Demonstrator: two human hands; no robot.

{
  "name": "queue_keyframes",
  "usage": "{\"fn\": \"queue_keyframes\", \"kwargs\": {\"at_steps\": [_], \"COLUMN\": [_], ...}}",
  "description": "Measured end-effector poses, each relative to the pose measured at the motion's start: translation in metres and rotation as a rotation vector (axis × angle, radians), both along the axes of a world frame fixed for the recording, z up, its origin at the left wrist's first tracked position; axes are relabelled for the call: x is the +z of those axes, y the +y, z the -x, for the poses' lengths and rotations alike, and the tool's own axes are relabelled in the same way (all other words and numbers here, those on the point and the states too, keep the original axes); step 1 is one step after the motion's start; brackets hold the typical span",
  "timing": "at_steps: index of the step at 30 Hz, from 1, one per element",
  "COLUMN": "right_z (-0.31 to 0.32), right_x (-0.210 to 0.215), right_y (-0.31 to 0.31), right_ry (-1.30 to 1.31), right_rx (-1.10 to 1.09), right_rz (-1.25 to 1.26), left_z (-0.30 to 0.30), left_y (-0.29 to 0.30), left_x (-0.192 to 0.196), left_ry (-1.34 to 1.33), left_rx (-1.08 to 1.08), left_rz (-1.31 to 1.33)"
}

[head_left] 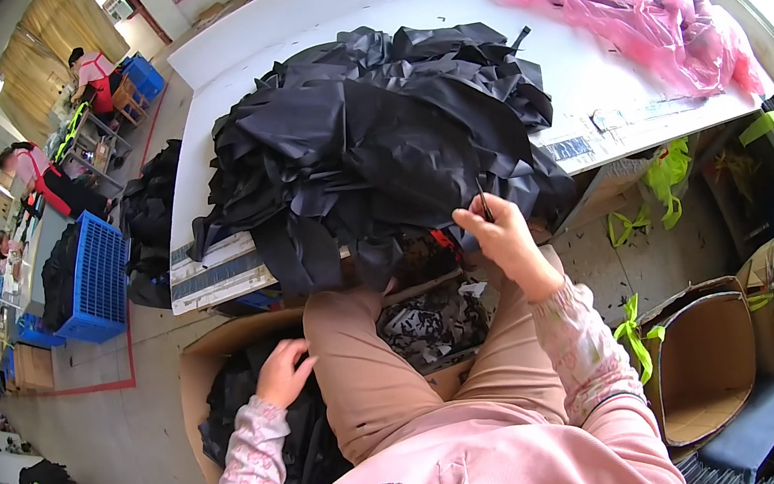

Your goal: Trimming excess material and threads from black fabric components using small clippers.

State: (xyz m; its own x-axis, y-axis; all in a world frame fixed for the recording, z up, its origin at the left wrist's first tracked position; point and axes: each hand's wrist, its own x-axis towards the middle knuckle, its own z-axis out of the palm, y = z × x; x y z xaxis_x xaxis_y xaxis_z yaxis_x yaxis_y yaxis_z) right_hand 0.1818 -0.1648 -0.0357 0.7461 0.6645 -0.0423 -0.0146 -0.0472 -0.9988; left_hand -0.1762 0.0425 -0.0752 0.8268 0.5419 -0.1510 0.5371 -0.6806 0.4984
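A big loose heap of thin black fabric pieces [360, 135] lies on the white table, its near edge hanging over the front. At that edge my right hand [505, 235] is closed around a small dark pointed tool, which looks like thread snips [483, 198], its tip upward against the cloth. My left hand [283, 373] is beside my left thigh with its fingers apart and nothing in them. Just below it, a cardboard box [197, 373] holds more black fabric [253, 385]. Between my knees, another box contains black and white scraps [435, 323].
Pink plastic sheeting [624, 12] covers dark material on the white table [591, 123]. An open cardboard box [705, 364] stands at my right, near green ties [669, 182]. To the left are a blue crate [92, 279] and people [54, 183] at work tables.
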Motion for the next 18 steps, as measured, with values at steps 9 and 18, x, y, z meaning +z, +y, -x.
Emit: {"fn": "queue_keyframes", "kwargs": {"at_steps": [9, 18], "right_z": [0.091, 0.083], "right_x": [0.064, 0.075], "right_y": [-0.065, -0.087], "right_ry": [0.401, 0.238], "right_rx": [0.572, 0.598], "right_rz": [-0.294, -0.506], "left_z": [-0.166, -0.12], "left_y": [-0.095, -0.121], "left_x": [0.045, 0.043], "left_ry": [-0.894, -0.297], "left_rx": [-0.223, -0.757], "left_rz": [-0.29, 1.338]}}
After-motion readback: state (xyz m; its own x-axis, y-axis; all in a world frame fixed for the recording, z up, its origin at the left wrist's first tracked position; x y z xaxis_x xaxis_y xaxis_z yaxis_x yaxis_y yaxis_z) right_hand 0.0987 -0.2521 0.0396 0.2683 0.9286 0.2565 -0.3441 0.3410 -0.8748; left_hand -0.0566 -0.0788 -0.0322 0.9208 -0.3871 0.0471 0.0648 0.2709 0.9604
